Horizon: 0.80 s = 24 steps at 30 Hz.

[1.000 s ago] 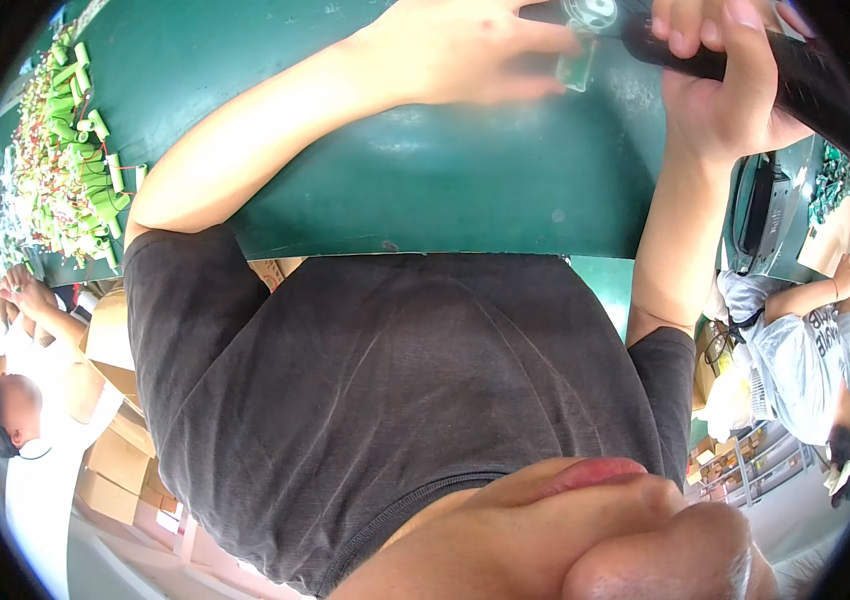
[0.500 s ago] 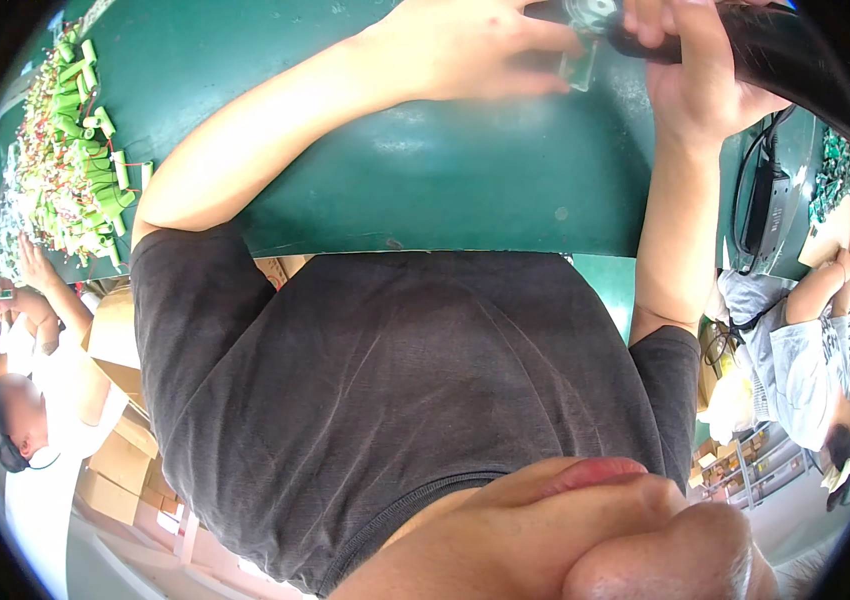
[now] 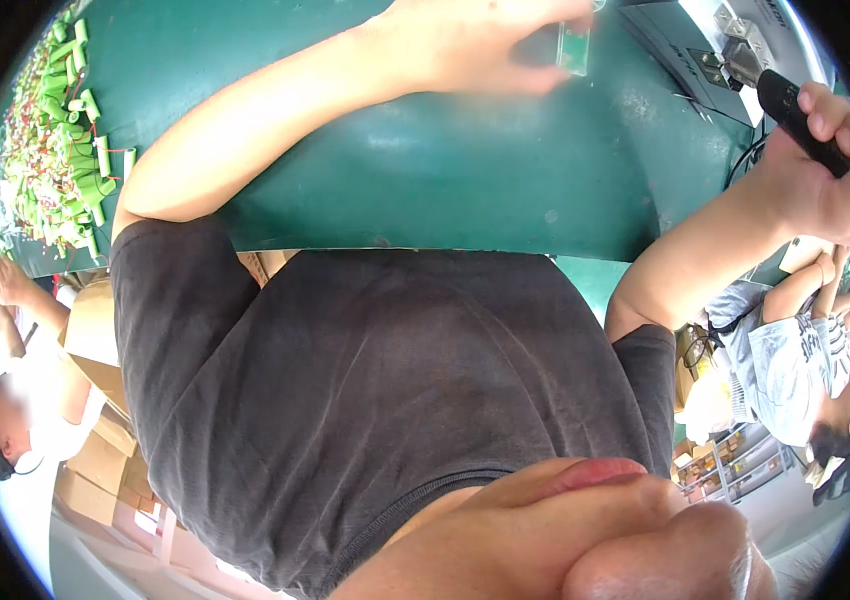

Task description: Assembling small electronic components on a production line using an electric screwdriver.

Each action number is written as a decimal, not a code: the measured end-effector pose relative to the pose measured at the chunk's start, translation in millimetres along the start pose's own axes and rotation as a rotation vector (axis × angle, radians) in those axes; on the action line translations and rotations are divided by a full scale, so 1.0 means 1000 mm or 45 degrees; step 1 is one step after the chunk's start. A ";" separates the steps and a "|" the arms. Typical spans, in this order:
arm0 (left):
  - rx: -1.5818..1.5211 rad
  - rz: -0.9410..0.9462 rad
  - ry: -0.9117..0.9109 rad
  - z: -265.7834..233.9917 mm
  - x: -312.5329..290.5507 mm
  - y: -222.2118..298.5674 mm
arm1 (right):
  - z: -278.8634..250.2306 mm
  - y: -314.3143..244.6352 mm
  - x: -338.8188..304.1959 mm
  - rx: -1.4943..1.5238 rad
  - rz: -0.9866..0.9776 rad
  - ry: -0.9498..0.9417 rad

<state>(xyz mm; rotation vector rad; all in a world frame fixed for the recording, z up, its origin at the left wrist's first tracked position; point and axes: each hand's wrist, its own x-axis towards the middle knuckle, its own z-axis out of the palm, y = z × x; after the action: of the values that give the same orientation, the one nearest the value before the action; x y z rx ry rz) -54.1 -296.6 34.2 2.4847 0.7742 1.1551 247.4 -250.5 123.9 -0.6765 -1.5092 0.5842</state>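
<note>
At the top of the view my left hand (image 3: 480, 45) is closed around a small clear plastic piece (image 3: 573, 50), its thumb and fingers at the edges. The green behind the piece may be the tabletop showing through. Fingertips are slightly blurred. At the right, my right hand (image 3: 830, 170) grips a black handheld tool (image 3: 795, 115), shaped like an electric screwdriver. Its front end meets or overlaps a metal fitting (image 3: 742, 62) on a grey box (image 3: 680, 50); whether they touch I cannot tell.
The green tabletop (image 3: 425, 180) lies beneath my arms. A heap of green cylindrical parts with red wires (image 3: 70, 150) covers its left end. A person (image 3: 35, 400) works at the left, another (image 3: 795, 350) at the right. Cardboard boxes (image 3: 90, 490) stand behind.
My right hand has swung right with the black tool, away from the clear piece and over to the grey box, which has come into view. My left hand stays almost in place.
</note>
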 end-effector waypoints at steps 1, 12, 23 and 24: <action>0.004 -0.002 0.009 0.000 -0.001 -0.001 | 0.008 -0.005 -0.004 0.146 0.140 -0.014; 0.036 0.012 -0.054 0.004 -0.001 -0.002 | 0.088 -0.011 -0.056 0.665 0.295 -0.284; 0.039 -0.005 -0.139 -0.002 -0.001 0.000 | 0.121 -0.011 -0.066 0.468 0.138 -0.299; 0.023 0.010 -0.118 -0.001 -0.001 -0.002 | 0.122 -0.009 -0.067 0.528 0.170 -0.289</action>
<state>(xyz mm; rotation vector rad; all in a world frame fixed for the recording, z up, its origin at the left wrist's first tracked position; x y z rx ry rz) -55.8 -295.5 33.6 2.5380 0.7531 1.0322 125.5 -300.2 77.8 -0.3984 -1.4931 1.0704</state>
